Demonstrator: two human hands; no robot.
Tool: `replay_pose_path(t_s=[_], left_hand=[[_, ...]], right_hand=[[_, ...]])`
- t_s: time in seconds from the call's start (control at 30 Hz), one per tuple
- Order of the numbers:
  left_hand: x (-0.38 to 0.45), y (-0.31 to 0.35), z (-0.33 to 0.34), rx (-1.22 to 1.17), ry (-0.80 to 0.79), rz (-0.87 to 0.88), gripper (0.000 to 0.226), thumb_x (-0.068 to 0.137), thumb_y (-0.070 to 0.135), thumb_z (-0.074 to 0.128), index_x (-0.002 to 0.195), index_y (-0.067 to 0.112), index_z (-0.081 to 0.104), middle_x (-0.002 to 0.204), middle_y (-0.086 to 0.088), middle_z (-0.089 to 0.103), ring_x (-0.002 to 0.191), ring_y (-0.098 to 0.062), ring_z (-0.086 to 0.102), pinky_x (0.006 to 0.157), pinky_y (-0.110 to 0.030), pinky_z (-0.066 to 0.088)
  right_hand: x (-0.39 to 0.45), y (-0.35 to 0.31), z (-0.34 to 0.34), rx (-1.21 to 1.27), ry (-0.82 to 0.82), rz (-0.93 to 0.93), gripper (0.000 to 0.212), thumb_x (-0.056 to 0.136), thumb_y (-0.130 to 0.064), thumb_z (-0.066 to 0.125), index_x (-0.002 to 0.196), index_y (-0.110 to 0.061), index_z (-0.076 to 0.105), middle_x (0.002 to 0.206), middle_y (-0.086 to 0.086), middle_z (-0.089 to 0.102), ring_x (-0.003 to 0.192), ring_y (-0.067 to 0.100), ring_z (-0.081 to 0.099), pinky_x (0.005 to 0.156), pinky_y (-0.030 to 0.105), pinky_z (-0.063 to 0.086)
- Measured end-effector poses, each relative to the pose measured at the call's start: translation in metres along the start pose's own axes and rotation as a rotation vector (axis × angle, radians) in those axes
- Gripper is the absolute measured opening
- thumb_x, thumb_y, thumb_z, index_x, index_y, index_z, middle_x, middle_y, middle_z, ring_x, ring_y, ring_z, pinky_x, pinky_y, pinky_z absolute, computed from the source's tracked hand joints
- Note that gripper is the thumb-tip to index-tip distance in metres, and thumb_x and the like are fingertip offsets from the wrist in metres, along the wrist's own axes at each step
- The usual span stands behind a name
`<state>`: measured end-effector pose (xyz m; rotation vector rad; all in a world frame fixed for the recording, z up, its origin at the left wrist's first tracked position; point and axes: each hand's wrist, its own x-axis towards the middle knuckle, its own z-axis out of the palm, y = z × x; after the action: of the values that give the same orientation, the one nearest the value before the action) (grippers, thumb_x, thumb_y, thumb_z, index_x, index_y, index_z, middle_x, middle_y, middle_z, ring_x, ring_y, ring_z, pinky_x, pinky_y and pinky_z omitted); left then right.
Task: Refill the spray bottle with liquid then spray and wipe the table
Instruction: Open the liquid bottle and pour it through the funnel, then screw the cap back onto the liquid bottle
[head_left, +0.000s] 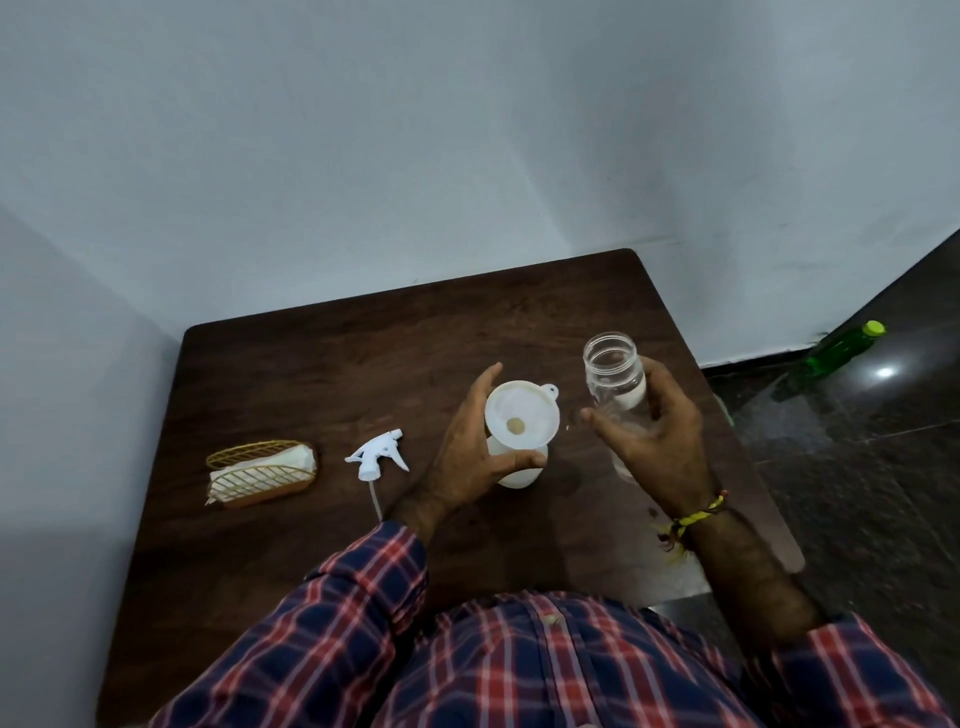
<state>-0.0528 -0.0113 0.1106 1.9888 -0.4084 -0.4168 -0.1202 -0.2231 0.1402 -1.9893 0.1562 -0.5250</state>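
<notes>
No label or writing reads on anything here. The spray bottle (514, 467) stands near the middle of the dark wood-grain tabletop (322, 364), a squat white plastic body with its top off and a white funnel (522, 415) seated in its neck; the funnel is round, has a small tab at its rim, and shows a tan spot at its throat. The left hand (478, 447) wraps the bottle, thumb across the front, fingers up along the funnel's left side. The right hand (654, 431) grips a clear jar (618, 384), wide-mouthed, uncapped, held above the tabletop just right of the funnel, mouth tilted away; a white patch shows on it, unreadable. Left of the bottle lies the white trigger head (379, 454) with its thin dip tube. Further left sits a gold wire holder (260, 475) with white napkins. A green bottle (841, 351) with a yellow-green cap stands on the dark glossy floor.
</notes>
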Motion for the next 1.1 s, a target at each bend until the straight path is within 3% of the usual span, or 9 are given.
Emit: replay_pose_path(t_s=[0.1,0.23,0.4,0.47,0.53,0.67,0.8,0.93,1.1], left_hand=[[-0.003,-0.007,-0.002,-0.015,0.021,-0.004,0.12,0.061,0.048,0.089,0.151,0.041,0.01,0.144,0.005,0.045,0.133,-0.011,0.044,0.113,-0.044,0.038],[-0.01,-0.012,-0.007,-0.07,0.055,-0.015,0.118,0.057,0.063,0.083,0.148,0.05,0.01,0.15,-0.002,0.038,0.135,-0.018,0.045,0.111,-0.045,0.04],[-0.031,-0.031,-0.013,-0.14,0.208,-0.079,0.098,0.07,0.068,0.071,0.15,0.04,0.022,0.146,-0.002,0.043,0.13,-0.013,0.051,0.106,-0.04,0.047],[-0.039,-0.038,-0.012,-0.12,0.334,-0.123,0.085,0.079,0.061,0.068,0.149,0.03,0.032,0.137,-0.005,0.052,0.121,-0.014,0.058,0.099,-0.036,0.052],[-0.045,-0.046,-0.012,-0.054,0.481,-0.162,0.064,0.088,0.04,0.068,0.144,0.022,0.043,0.126,-0.005,0.06,0.109,-0.013,0.064,0.089,-0.031,0.055],[-0.056,-0.067,-0.017,0.083,0.661,-0.251,0.037,0.09,0.018,0.068,0.126,0.018,0.059,0.111,-0.002,0.067,0.098,-0.013,0.067,0.082,-0.03,0.057],[-0.066,-0.089,-0.022,0.165,0.558,-0.36,0.034,0.086,0.012,0.071,0.12,0.011,0.064,0.114,-0.004,0.069,0.104,-0.016,0.066,0.082,-0.016,0.046],[-0.061,-0.103,-0.017,0.29,0.304,-0.34,0.046,0.086,0.017,0.073,0.13,0.014,0.059,0.128,-0.003,0.063,0.114,-0.018,0.061,0.094,-0.028,0.05],[-0.042,-0.107,-0.012,0.391,0.182,-0.295,0.052,0.089,0.017,0.069,0.137,0.015,0.052,0.139,-0.004,0.055,0.129,-0.019,0.051,0.108,-0.03,0.038]], right_hand=[[-0.001,-0.004,0.002,0.018,0.009,-0.004,0.057,0.071,-0.006,0.088,0.121,-0.005,0.06,0.114,0.003,0.069,0.106,0.012,0.067,0.092,0.022,0.052],[-0.002,-0.007,0.002,0.01,0.004,-0.022,0.059,0.072,-0.007,0.088,0.123,-0.004,0.059,0.117,0.003,0.068,0.109,0.011,0.066,0.095,0.023,0.052],[-0.004,-0.012,0.003,0.025,0.061,-0.022,0.059,0.073,-0.009,0.088,0.124,-0.002,0.059,0.119,0.007,0.068,0.109,0.013,0.066,0.093,0.022,0.052],[-0.007,-0.015,0.005,0.022,0.089,-0.015,0.058,0.073,-0.009,0.087,0.122,0.0,0.059,0.117,0.008,0.068,0.107,0.008,0.066,0.091,0.018,0.051],[-0.011,-0.019,0.007,0.02,0.106,-0.007,0.057,0.073,-0.009,0.087,0.121,0.002,0.058,0.116,0.007,0.068,0.104,0.001,0.064,0.089,0.014,0.05],[-0.02,-0.028,0.013,0.009,0.109,-0.005,0.058,0.074,-0.017,0.087,0.12,0.002,0.058,0.114,0.006,0.069,0.103,-0.001,0.064,0.088,0.015,0.051],[-0.029,-0.036,0.021,-0.003,0.085,-0.032,0.058,0.075,-0.02,0.087,0.119,0.003,0.057,0.115,0.007,0.068,0.105,0.01,0.067,0.089,0.024,0.055],[-0.035,-0.044,0.03,-0.007,0.052,-0.041,0.06,0.077,-0.025,0.085,0.121,0.003,0.057,0.118,0.006,0.068,0.108,0.013,0.066,0.09,0.027,0.056],[-0.042,-0.051,0.038,-0.009,0.05,-0.02,0.059,0.075,-0.02,0.088,0.12,0.002,0.057,0.116,0.004,0.068,0.107,0.012,0.067,0.089,0.027,0.056]])
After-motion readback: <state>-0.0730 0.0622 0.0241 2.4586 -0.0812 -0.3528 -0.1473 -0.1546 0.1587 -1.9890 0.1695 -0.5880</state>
